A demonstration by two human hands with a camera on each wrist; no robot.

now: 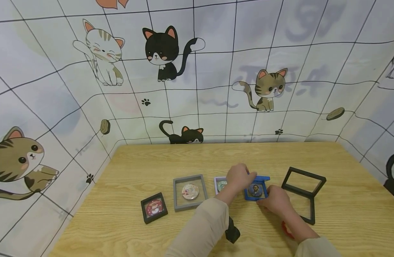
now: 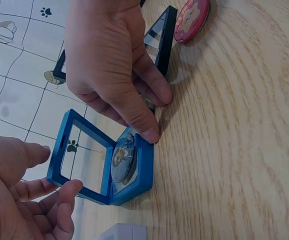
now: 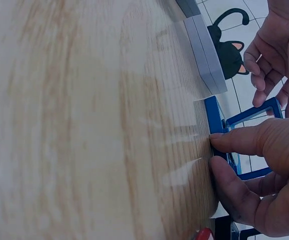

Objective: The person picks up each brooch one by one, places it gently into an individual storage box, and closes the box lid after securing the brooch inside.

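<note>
A small blue display case (image 1: 247,196) stands hinged open on the table, its framed lid (image 2: 79,186) raised. Inside its base lies a round badge (image 1: 255,190) bearing a figure. My left hand (image 1: 238,178) pinches the raised lid's edge between thumb and fingers. With thumb and fingers at the near right corner, my right hand (image 1: 276,201) holds the base against the tabletop. In the right wrist view, the right thumb (image 3: 239,140) lies along the blue base. The clear film in the case partly shows behind the badge.
Left of the blue case are a lilac case (image 1: 216,186), a grey case (image 1: 180,207) and a black case (image 1: 145,216), each with a round badge. An opened black frame (image 1: 307,193) stands right. A red badge (image 1: 286,230) lies under the right forearm. Cat-patterned cloth (image 1: 216,107) encloses the table.
</note>
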